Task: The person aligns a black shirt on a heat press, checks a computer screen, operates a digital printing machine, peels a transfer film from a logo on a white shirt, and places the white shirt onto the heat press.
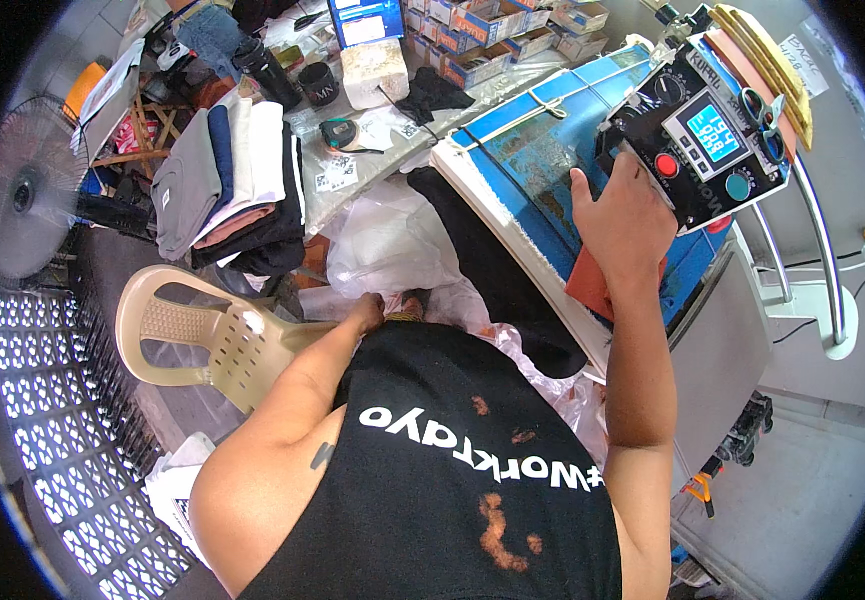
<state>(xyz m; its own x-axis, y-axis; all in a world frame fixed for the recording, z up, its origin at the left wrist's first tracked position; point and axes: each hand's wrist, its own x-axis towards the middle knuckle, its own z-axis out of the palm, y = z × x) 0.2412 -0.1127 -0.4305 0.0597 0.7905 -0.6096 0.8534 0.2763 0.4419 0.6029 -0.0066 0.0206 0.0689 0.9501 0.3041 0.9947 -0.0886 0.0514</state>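
My right hand [627, 218] reaches up to the black control box [697, 135] of a heat press, its thumb stretched away from the other fingers. Those fingertips touch the box's near edge, left of the red button [666, 165], and are partly hidden. Below the hand lies a blue, stained press surface [527, 150] with white cord tied across it; an orange-red piece [590, 283] shows beside my wrist. My left hand [368, 310] hangs low by my body, next to a translucent plastic bag [387, 240]; its fingers are too small and hidden to make out.
A beige plastic chair [177, 325] stands at my left, with a fan [27, 190] beyond. Folded shirts [217, 185] are stacked at the table's edge. On the table [392, 160] are a tape measure [338, 132], a dark mug [319, 84] and small boxes [477, 65]. Curved metal tubing [820, 250] rises at right.
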